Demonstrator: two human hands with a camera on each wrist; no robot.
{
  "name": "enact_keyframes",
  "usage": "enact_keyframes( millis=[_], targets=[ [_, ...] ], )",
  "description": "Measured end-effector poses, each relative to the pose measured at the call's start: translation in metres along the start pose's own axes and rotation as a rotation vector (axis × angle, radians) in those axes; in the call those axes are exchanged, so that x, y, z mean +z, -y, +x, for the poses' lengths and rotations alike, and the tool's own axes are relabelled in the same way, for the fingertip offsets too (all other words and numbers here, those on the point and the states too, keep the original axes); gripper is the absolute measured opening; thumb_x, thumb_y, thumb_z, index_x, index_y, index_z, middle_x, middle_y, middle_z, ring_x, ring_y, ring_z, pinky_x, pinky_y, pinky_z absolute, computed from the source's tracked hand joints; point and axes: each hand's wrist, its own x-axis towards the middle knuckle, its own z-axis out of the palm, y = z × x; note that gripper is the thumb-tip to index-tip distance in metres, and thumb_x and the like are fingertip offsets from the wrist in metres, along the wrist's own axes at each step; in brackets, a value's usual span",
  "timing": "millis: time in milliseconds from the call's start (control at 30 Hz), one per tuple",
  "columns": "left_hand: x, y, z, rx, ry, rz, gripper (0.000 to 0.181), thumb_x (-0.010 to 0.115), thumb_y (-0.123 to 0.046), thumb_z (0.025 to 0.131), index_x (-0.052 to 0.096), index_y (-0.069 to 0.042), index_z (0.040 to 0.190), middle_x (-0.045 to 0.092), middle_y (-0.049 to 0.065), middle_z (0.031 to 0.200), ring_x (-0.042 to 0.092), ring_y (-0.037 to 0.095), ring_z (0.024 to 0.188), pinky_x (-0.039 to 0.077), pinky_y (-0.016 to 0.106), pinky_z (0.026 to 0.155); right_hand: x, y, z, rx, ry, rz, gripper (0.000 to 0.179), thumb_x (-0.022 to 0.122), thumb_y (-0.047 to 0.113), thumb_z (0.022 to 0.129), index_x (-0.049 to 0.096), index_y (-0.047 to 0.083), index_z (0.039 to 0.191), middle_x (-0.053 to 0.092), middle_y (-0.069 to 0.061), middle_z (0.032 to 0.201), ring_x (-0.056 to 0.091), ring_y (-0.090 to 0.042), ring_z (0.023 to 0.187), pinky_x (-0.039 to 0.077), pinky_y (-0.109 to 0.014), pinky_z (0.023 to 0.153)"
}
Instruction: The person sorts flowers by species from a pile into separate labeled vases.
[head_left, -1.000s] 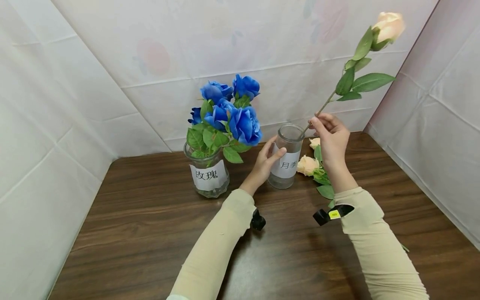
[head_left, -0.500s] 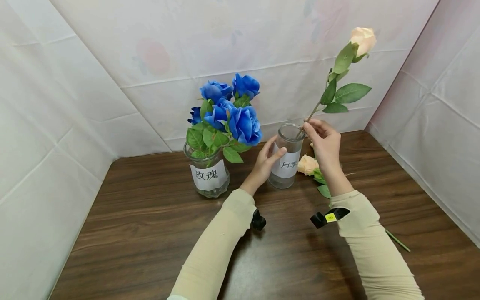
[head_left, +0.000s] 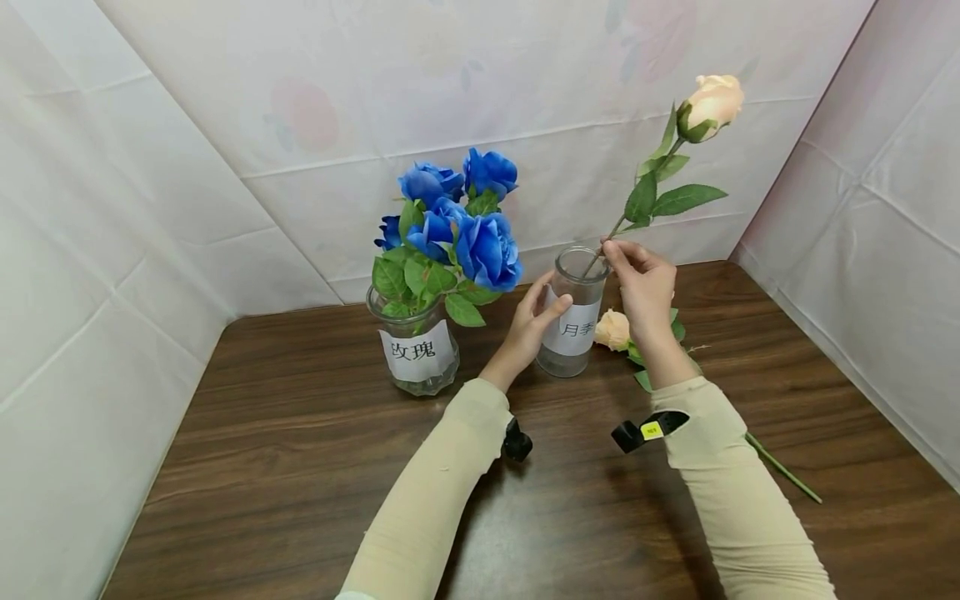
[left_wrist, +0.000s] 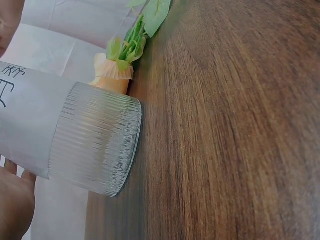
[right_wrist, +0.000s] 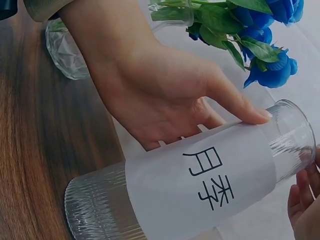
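In the head view my left hand [head_left: 525, 332] grips a clear glass vase [head_left: 564, 365] with a white paper label. Its thumb lies across the front and its fingers go behind the glass. The vase stands upright on the table, ribbed near its base [left_wrist: 97, 137] in the left wrist view. My right hand [head_left: 643, 287] pinches the stem of a peach rose [head_left: 712, 107] between thumb and fingers, right beside the vase's rim. The stem's lower end is inside the vase mouth, while the bloom leans up to the right.
A wider labelled glass vase [head_left: 422, 386] filled with several blue roses [head_left: 489, 250] stands to the left. More peach roses [head_left: 612, 331] lie on the brown wooden table [head_left: 300, 500], partly behind the right arm. White cloth walls [head_left: 315, 208] enclose the table's back and sides.
My right hand has moved left and slightly down toward the vase, and the stem's end has gone deeper into its mouth. The left hand and vase have stayed put.
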Motion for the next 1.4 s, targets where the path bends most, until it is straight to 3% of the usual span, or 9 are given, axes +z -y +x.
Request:
enact_keyframes(
  millis=[233,400,667,800,1033,1400],
  targets=[
    [0.000,0.000,0.001,0.000,0.006,-0.006,0.059,0.054,-0.026,0.100,0.034,-0.014,0.154,0.028,0.005,0.160,0.021,0.020,0.148,0.021,0.038,0.119,0.002,-0.003,0.001,0.029,-0.030,0.050,0.015,0.076,0.019,0.089,0.078,0.006,0.097,0.075,-0.002,0.101,0.064,-0.012,0.087,0.049,-0.024,0.079],
    [0.000,0.001,0.001,0.000,0.012,-0.012,0.058,0.055,-0.026,0.101,0.034,-0.014,0.154,0.027,0.005,0.161,0.020,0.021,0.148,0.020,0.038,0.119,0.001,-0.004,0.000,0.090,-0.042,0.044,0.015,0.075,0.020,0.090,0.077,0.008,0.098,0.074,0.003,0.096,0.064,-0.011,0.087,0.049,-0.023,0.078],
    [0.001,0.000,0.001,-0.005,-0.005,-0.009,0.062,0.057,-0.029,0.099,0.035,-0.013,0.154,0.029,0.006,0.160,0.023,0.020,0.147,0.022,0.037,0.119,-0.005,-0.001,-0.004,0.142,-0.016,-0.086,0.030,0.068,0.019,0.095,0.072,-0.005,0.112,0.067,0.008,0.085,0.059,-0.011,0.077,0.048,-0.024,0.074],
    [0.002,0.000,0.001,-0.002,-0.010,-0.006,0.063,0.058,-0.029,0.098,0.035,-0.013,0.154,0.030,0.007,0.159,0.024,0.021,0.147,0.024,0.038,0.118,-0.013,0.000,-0.008,0.158,0.006,-0.061,0.031,0.070,0.020,0.095,0.071,-0.004,0.115,0.069,0.010,0.084,0.062,-0.009,0.078,0.050,-0.022,0.074],
    [0.001,0.000,0.001,0.009,-0.006,-0.011,0.060,0.056,-0.026,0.099,0.035,-0.014,0.154,0.031,0.005,0.159,0.025,0.019,0.146,0.023,0.039,0.118,-0.029,-0.001,-0.017,0.114,0.073,0.003,0.032,0.071,0.019,0.094,0.071,-0.003,0.116,0.074,0.003,0.090,0.066,-0.015,0.084,0.050,-0.023,0.074],
    [0.002,0.001,0.001,-0.002,-0.012,-0.020,0.060,0.056,-0.025,0.099,0.035,-0.013,0.154,0.029,0.005,0.160,0.020,0.020,0.148,0.020,0.038,0.119,-0.061,0.004,-0.031,0.088,0.142,-0.100,0.025,0.070,0.021,0.094,0.073,0.006,0.115,0.074,0.008,0.093,0.065,-0.013,0.085,0.051,-0.022,0.075]
  ],
)
